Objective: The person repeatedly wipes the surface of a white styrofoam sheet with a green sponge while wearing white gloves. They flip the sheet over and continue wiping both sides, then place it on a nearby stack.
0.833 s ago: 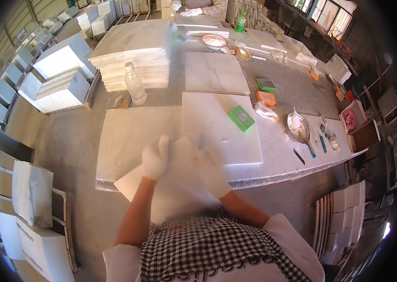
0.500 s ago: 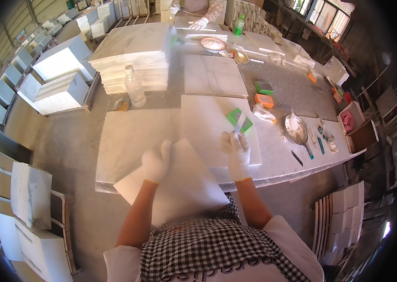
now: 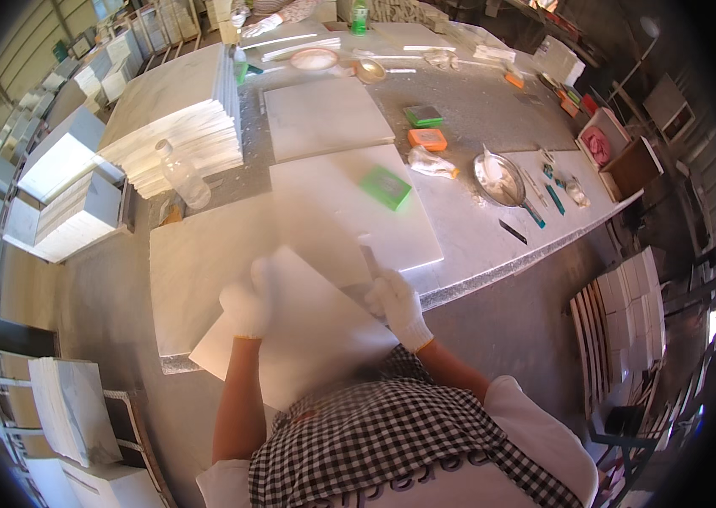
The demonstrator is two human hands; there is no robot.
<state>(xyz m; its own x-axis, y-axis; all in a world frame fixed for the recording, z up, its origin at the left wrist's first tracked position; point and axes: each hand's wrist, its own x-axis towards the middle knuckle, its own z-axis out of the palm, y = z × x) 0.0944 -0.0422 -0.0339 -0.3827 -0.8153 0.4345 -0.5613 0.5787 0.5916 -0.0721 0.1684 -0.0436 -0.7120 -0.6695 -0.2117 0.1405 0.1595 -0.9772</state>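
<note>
While the left hand (image 3: 245,303) touches a tilted slab (image 3: 311,326), the right hand (image 3: 396,309) grips a scraper (image 3: 370,261)

Well beyond the left hand rises one tall slab stack (image 3: 176,102); two flat slabs (image 3: 324,118) lie ahead of both hands. One tilted slab sits between them (whether the left fingers close on it, I cannot tell). Beyond the right hand: one pan (image 3: 510,201), two green blocks (image 3: 387,186), one orange block (image 3: 427,140). One blurred scraper juts from the right fist.

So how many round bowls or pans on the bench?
3: round grey pan with white contents, right side; pinkish-rimmed round bowl, far side; small yellowish round bowl, right of that. Others could hide behind the white slab stack.
</note>
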